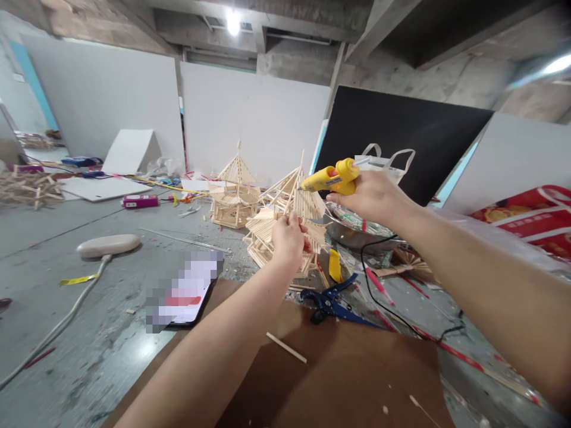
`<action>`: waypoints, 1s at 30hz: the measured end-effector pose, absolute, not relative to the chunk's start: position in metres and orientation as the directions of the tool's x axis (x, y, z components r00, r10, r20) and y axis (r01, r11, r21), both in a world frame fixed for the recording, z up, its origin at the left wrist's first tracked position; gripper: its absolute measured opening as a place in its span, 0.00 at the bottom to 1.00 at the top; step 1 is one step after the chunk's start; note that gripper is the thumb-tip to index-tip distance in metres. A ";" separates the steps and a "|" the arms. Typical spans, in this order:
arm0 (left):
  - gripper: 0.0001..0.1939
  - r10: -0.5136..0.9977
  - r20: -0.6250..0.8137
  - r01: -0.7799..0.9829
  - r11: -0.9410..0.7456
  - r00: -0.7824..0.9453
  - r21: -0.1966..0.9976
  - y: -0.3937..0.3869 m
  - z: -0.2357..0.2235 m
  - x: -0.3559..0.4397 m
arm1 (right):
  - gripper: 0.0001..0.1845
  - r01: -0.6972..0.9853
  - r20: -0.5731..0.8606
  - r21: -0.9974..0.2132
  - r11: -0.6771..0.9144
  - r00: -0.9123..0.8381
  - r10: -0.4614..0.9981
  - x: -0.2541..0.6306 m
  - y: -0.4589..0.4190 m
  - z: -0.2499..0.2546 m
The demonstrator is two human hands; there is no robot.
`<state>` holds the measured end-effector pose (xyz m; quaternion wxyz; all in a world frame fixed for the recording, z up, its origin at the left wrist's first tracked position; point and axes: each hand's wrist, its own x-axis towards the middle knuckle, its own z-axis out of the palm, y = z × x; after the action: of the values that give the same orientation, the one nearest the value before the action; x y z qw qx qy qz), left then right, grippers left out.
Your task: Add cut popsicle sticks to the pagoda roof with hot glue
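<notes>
My right hand (372,193) is wrapped around a yellow hot glue gun (332,177) with a clear glue stick in its back end. The nozzle points left and meets or nearly meets the sloping roof sticks of a small pavilion model (310,202) made of thin pale wooden sticks. Closed on the model's lower roof, my left hand (289,238) hides part of its middle. Several roof sticks lean together toward a peak, with gaps on the left side. Behind it to the left stands a similar model (238,196) with a fuller pointed roof.
Blue cutting pliers (332,303) and a loose stick (286,348) lie on the brown sheet (357,368). Nearby are a phone (191,291), a white power strip (108,245), a metal bowl (352,233) and a black cable (392,312). A purple box (140,201) sits farther back.
</notes>
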<state>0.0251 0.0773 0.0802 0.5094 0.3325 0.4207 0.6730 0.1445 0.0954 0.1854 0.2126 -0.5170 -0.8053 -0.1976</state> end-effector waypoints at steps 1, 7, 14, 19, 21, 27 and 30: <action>0.11 0.965 0.011 -0.410 -0.121 -0.261 0.904 0.077 0.081 0.025 | 0.21 0.918 0.550 0.097 0.386 -0.372 0.747 0.145 0.096 0.185; 0.11 0.959 -0.003 -0.410 -0.118 -0.283 0.904 0.077 0.084 0.025 | 0.21 0.918 0.560 0.090 0.387 -0.368 0.742 0.145 0.096 0.184; 0.11 0.957 -0.007 -0.419 -0.120 -0.288 0.900 0.076 0.085 0.025 | 0.19 0.913 0.573 0.092 0.398 -0.375 0.729 0.141 0.091 0.184; 0.11 0.959 0.008 -0.425 -0.132 -0.282 0.896 0.076 0.084 0.025 | 0.19 0.912 0.584 0.104 0.397 -0.379 0.718 0.141 0.090 0.183; 0.11 0.960 0.013 -0.426 -0.136 -0.279 0.895 0.076 0.083 0.025 | 0.19 0.914 0.589 0.102 0.394 -0.374 0.716 0.142 0.090 0.183; 0.11 0.959 0.016 -0.424 -0.139 -0.282 0.895 0.075 0.083 0.025 | 0.17 0.902 0.575 0.121 0.415 -0.404 0.711 0.141 0.089 0.183; 0.11 0.959 0.017 -0.426 -0.142 -0.285 0.894 0.075 0.084 0.026 | 0.18 0.907 0.584 0.113 0.406 -0.391 0.711 0.140 0.087 0.184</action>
<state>0.0257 0.0753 0.0838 0.5055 0.3197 0.4166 0.6846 0.1398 0.0875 0.1835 0.2298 -0.5015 -0.8064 -0.2132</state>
